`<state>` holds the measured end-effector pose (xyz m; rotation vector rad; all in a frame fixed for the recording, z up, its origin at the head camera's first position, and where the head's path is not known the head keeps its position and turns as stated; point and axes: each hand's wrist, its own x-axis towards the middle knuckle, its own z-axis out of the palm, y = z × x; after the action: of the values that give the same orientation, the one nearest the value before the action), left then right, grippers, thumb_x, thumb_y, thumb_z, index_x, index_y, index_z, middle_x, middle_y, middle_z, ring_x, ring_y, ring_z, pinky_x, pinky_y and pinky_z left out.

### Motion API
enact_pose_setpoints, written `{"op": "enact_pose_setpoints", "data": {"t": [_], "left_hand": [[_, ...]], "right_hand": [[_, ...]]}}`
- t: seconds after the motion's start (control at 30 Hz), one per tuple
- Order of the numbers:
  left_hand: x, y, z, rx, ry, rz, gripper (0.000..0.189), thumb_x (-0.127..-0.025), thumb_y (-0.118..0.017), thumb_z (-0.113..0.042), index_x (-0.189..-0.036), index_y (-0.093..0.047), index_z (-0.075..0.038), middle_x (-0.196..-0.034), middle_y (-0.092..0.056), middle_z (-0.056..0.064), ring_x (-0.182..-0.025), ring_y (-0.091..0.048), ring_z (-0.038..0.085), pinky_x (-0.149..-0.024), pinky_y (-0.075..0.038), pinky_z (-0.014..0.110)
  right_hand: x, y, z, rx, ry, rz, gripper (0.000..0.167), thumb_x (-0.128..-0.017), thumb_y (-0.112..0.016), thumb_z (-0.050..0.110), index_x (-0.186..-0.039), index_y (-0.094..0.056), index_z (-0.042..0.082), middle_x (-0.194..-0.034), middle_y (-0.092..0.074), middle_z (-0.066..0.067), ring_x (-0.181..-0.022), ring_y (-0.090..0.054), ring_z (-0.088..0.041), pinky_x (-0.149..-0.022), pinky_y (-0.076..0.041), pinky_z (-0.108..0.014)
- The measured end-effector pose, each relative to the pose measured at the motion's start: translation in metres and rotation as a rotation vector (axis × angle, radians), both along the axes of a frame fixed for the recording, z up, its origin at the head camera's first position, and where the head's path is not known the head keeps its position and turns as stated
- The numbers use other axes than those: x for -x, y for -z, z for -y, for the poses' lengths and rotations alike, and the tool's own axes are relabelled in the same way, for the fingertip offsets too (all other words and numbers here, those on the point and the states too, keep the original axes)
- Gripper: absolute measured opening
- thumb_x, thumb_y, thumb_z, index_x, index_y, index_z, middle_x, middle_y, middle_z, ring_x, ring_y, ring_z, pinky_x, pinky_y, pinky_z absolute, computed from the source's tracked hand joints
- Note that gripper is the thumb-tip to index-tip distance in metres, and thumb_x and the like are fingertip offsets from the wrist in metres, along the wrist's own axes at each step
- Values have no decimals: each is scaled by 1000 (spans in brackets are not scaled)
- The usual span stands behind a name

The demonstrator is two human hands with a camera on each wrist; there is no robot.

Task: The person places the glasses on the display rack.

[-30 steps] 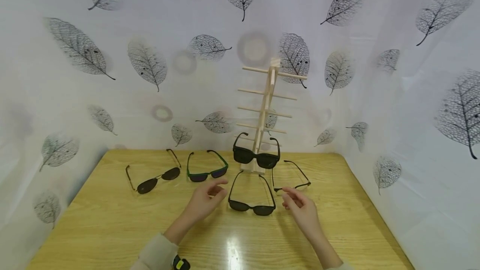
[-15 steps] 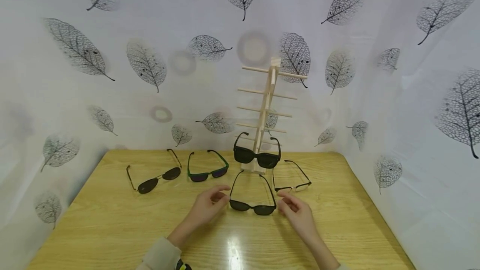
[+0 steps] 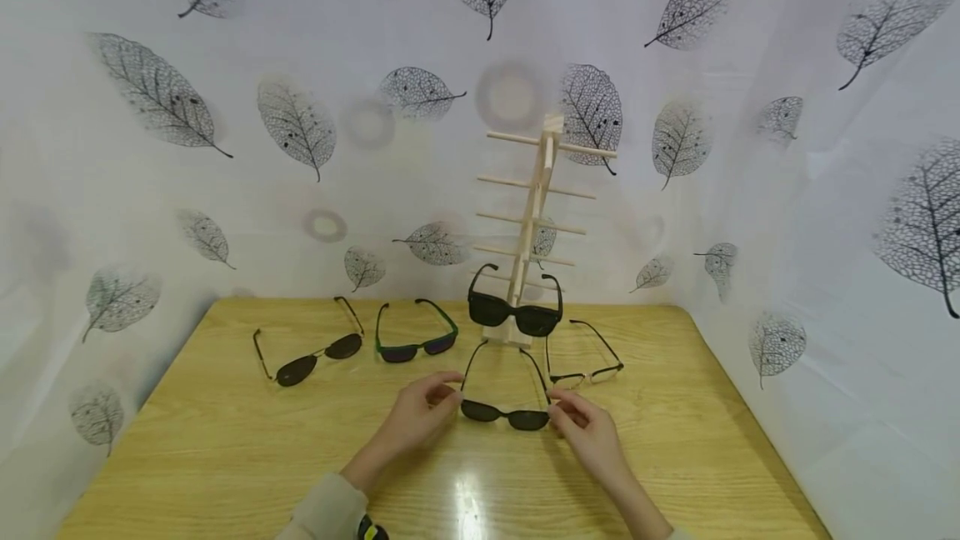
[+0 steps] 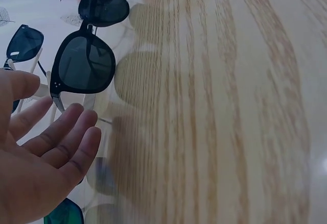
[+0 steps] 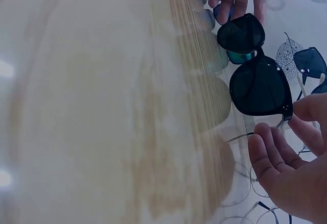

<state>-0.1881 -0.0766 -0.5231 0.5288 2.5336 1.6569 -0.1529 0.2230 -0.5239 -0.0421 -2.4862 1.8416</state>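
Note:
Black sunglasses [image 3: 527, 421] lie on the wooden table, lenses toward me and temples spread backward. On their left side is my left hand [image 3: 414, 417], its fingers loosely bent close to the hinge. The left wrist view shows a gap between its thumb and the sunglasses [image 4: 84, 63]. My right hand [image 3: 594, 433] is at the opposite end, thumb and index finger at the corner by the hinge. In the right wrist view these two fingertips pinch the sunglasses [image 5: 258, 86] there. Just behind, a second black pair of sunglasses [image 3: 536, 322] hangs low on a wooden eyewear stand [image 3: 531, 215].
Green-framed sunglasses [image 3: 438, 345] and aviator sunglasses [image 3: 297, 370] lie to the left on the table [image 3: 225, 457]. Clear-lens eyeglasses [image 3: 618, 367] lie to the right, behind my right hand. A leaf-printed curtain [image 3: 360, 207] closes off the back and sides.
Both hands have moved in toward the front sunglasses from either side. My right fingertips have come to their right corner. The sunglasses and the stand keep their places.

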Motion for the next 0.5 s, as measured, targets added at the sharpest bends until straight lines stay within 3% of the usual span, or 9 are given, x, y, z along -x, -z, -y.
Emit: {"op": "enact_pose_setpoints", "data": {"t": [0.23,0.5], "left_hand": [[4,3,-2,16,21,20,31,-106,-65,-26,-132,-71,-9,-109,-79,5,-97,-72,17,-85,-57,29],[8,6,-6,-18,36,28,26,-107,-64,-20,-127,-73,-6,-109,-78,8,-96,-75,21,-81,-56,25]], "right_hand": [[1,0,2,37,-8,17,27,-100,-71,8,-126,-74,0,-99,-75,-16,-80,-73,-17,-70,-63,-30],[4,2,2,-1,10,58,25,-102,-68,8,-126,-75,2,-102,-75,-13,-81,-72,-19,-71,-63,-29]]}}
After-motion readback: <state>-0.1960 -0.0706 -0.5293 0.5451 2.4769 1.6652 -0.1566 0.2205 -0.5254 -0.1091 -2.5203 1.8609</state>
